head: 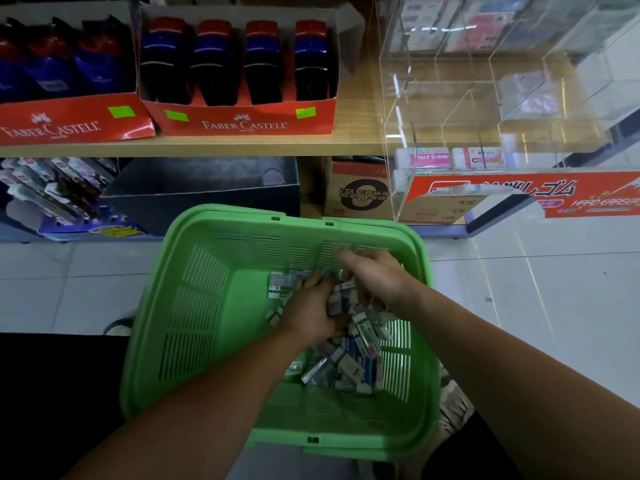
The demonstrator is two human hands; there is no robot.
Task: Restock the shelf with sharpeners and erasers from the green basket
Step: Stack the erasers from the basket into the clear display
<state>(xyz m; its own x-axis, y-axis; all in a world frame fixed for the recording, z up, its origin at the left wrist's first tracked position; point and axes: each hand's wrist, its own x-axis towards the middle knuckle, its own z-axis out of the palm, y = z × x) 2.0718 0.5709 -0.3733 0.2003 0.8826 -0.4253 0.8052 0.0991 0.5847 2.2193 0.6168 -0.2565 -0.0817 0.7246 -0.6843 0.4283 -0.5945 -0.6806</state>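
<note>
**Basket on the floor, shelf at twelve**

The basket [194, 306] sits on the floor just before the shelf [207, 147], which runs across at 12 o'clock. Small packs [349, 368] lie heaped in the basket's 3 o'clock half. The left hand [311, 313] and right hand [377, 285] meet there, gripping a clump. On the shelf the left carton [69, 123] stands at 10 o'clock with the right carton [242, 123] beside it, and a divided bin [485, 98] stands at 1. A cardboard box [360, 195] sits under the shelf.
</note>
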